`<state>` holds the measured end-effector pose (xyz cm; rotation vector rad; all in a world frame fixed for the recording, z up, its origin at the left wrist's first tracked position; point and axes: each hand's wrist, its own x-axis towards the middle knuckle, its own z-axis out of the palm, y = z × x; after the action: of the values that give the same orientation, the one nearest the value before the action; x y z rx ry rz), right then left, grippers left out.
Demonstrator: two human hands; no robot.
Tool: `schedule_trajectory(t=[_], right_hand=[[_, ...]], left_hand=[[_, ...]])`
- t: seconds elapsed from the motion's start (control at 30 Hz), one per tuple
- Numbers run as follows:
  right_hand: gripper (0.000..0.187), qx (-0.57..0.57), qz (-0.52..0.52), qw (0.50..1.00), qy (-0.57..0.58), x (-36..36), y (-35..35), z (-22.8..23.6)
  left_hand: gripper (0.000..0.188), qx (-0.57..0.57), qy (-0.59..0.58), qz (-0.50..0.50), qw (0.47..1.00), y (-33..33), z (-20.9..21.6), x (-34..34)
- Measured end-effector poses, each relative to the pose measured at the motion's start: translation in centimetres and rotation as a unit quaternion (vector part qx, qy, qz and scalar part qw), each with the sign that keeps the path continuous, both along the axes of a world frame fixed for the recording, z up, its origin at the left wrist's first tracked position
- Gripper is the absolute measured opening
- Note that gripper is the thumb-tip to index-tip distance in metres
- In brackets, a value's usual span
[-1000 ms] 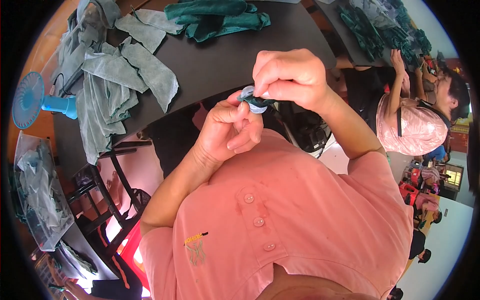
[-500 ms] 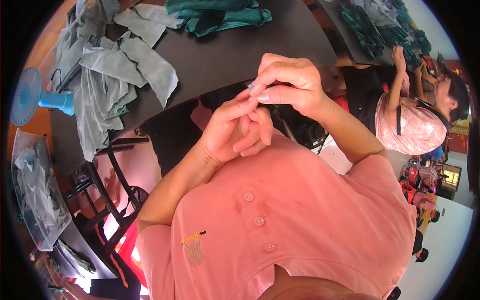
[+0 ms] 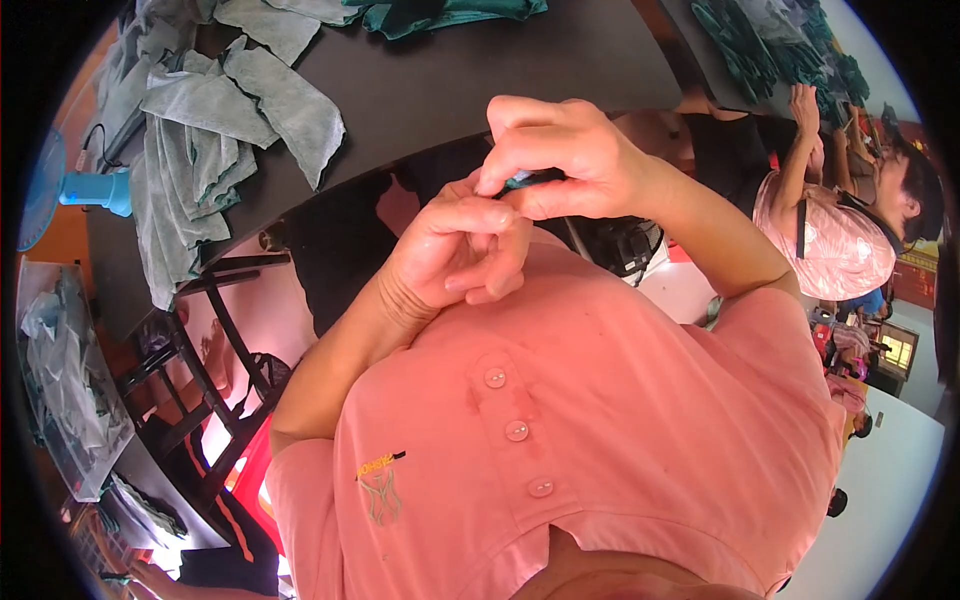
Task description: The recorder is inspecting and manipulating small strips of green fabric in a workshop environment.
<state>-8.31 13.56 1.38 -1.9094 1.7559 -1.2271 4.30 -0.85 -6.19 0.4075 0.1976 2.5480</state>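
Blue small piece at the fingertips, before a salmon-pink buttoned shirt

The blue piece is mostly hidden, a sliver showing between thumb and forefinger of the bare right hand, which pinches it. The bare left hand meets it from the other side, fingers curled and thumb laid across; whether it grips the piece too, I cannot tell. Both hands are just off the near edge of a dark, smooth-topped table. On that table lie overlapping grey-green cloth strips and, farther back, a dark green cloth bundle. A bright blue plastic fan stands left of the strips.
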Motion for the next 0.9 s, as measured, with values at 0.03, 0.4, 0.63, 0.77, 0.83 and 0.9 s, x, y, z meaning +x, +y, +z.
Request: schedule_trajectory(t=[0.03,0.4,0.63,0.77,0.83,0.9], right_hand=[[0.022,0.03,0.008,1.0,0.002,-0.2,0.1,-0.2],[0.024,0.138,-0.005,0.975,-0.174,0.1,0.8,0.9],[0.014,-0.005,-0.072,0.997,-0.013,1.5,1.3,-0.4],[0.01,-0.065,-0.113,0.98,0.147,1.5,0.5,-1.0],[0.008,-0.095,-0.135,0.972,0.167,1.2,-0.2,-1.8],[0.007,-0.131,-0.178,0.949,0.225,1.1,-0.7,-1.6]], left_hand=[[0.018,-0.009,-0.032,-0.003,0.999,0.1,-0.1,0.0],[0.021,0.041,-0.052,-0.001,0.998,0.5,-1.5,0.0],[0.026,0.023,-0.006,0.005,1.0,1.0,-1.4,0.1],[0.029,-0.076,0.038,-0.01,0.996,1.2,-0.9,0.0],[0.029,-0.068,0.008,0.002,0.998,1.1,-0.2,0.4],[0.03,-0.06,-0.023,0.012,0.998,0.9,0.3,0.5]])
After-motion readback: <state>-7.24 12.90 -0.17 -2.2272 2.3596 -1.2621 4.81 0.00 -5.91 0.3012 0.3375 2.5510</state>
